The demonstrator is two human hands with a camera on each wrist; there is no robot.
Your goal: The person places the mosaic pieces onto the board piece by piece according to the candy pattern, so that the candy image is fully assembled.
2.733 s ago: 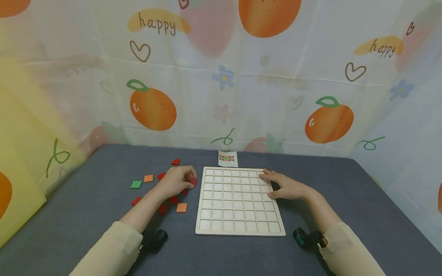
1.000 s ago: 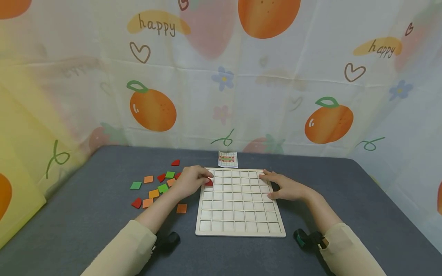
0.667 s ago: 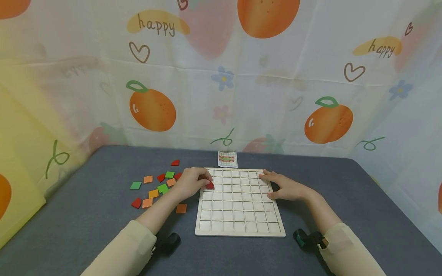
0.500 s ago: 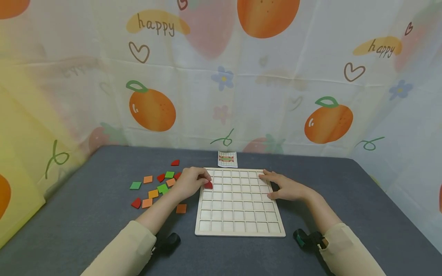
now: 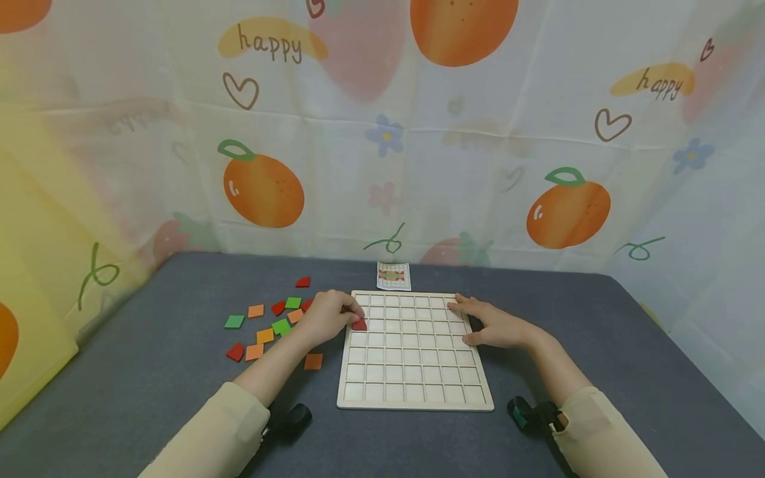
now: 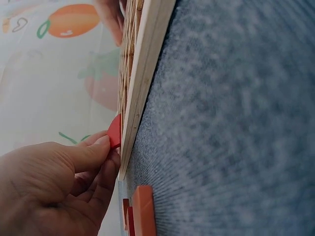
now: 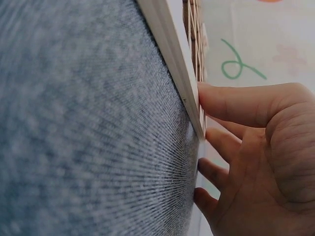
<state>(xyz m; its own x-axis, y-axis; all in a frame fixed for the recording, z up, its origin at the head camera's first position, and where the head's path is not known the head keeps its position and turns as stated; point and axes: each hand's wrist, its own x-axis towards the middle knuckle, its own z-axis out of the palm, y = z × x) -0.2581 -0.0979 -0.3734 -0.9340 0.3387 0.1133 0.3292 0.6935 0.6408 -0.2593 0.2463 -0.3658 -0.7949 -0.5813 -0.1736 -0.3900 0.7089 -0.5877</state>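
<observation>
Shifted since the earliest view from beside the grid board to its leftmost column: left hand with one red piece. Unmoved: right hand. Counted in sight on the tabletop, left of the board: four loose red pieces, three green pieces, five orange pieces; just beyond the far edge, one printed card. With the left hand, pinching the red piece between thumb and fingers near the third row from the far side; whether seated, cannot tell. With the right, thumb and fingers spread, touching the board's right edge.
</observation>
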